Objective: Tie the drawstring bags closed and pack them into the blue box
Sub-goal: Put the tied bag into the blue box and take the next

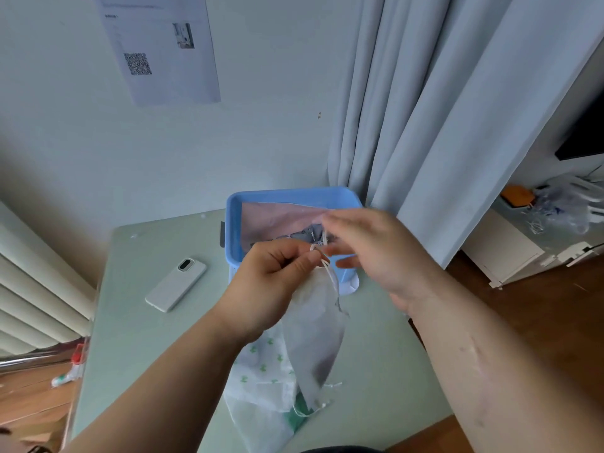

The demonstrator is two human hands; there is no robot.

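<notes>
Dangling bag [317, 331] hangs below grip of left hand [271, 282].

One blue box [294, 193], one phone [176, 284]

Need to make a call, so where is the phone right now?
In the head view the phone lies on the table, left of the blue box and the left hand.

Pale green table [137, 322]. Blue box [294, 192] at 12 o'clock by the far edge. White phone [176, 284] at 10 o'clock, camera side up, apart from the box. Heap of drawstring bags [261, 371] at 6 o'clock, reaching the near edge.
</notes>
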